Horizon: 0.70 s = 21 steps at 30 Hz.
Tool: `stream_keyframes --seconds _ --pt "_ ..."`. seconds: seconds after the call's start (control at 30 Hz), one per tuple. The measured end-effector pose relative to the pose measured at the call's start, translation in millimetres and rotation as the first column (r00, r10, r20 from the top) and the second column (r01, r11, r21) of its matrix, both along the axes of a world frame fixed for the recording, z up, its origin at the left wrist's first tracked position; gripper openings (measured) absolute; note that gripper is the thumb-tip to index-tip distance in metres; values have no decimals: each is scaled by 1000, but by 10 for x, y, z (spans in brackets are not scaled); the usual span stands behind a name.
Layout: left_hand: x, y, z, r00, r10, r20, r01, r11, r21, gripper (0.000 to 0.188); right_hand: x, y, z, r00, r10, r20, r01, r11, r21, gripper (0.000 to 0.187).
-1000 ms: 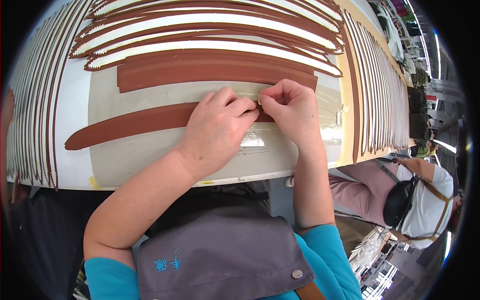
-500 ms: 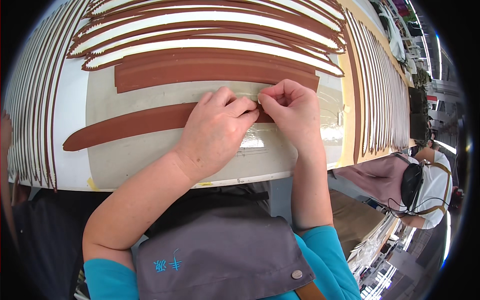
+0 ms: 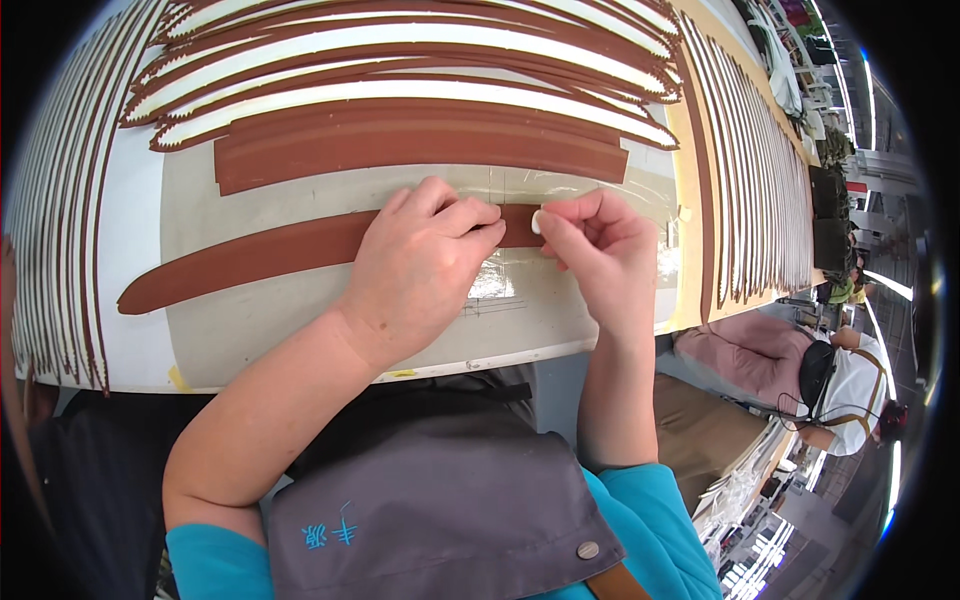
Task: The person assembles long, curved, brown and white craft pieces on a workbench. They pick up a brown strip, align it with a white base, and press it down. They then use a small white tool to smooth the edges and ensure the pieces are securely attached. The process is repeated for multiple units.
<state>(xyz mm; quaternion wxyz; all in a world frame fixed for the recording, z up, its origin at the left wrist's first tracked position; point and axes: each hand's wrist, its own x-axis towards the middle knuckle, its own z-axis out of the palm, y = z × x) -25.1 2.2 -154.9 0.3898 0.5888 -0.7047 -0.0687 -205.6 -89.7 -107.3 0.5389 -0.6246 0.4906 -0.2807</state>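
Note:
A long reddish-brown strip (image 3: 260, 258) with a rounded left end lies across the grey mat (image 3: 330, 325) in front of me. My left hand (image 3: 425, 250) bears on it near its right part, fingers bent and gripping its edge. At the right end, my right hand (image 3: 600, 240) pinches with thumb and forefinger. A small white spot (image 3: 537, 222) shows at the thumb tip; whether it is a nail or a bit of something held, I cannot make out. Just beyond lie stacked flat brown strips (image 3: 420, 150).
Farther back are several brown strips with white faces and notched ends (image 3: 400, 95). More narrow strips stand in rows at the left (image 3: 60, 200) and on the tan board at the right (image 3: 755, 180). The table's front edge (image 3: 480, 365) runs before me. A person (image 3: 850, 385) is at the far right.
My right hand has moved right and slightly nearer, away from my left hand, along the strip. More of the strip shows between the hands. The view has shifted a little.

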Motion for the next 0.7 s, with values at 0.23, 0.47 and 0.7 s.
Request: stream_keyframes --seconds 0.23,0.47,0.7 --pt "4 -14 -13 1000 -5 -19 5 1000 -27 22 -75 200 -183 997 44 -65 -49 997 -67 4" --pt "10 -15 -6 1000 -9 -28 8 1000 -29 23 1 219 -206 992 27 -124 -45 989 -139 4" --pt "15 -19 5 999 -10 -32 10 1000 -11 23 22 214 -206 973 40 -227 -97 964 -249 4"
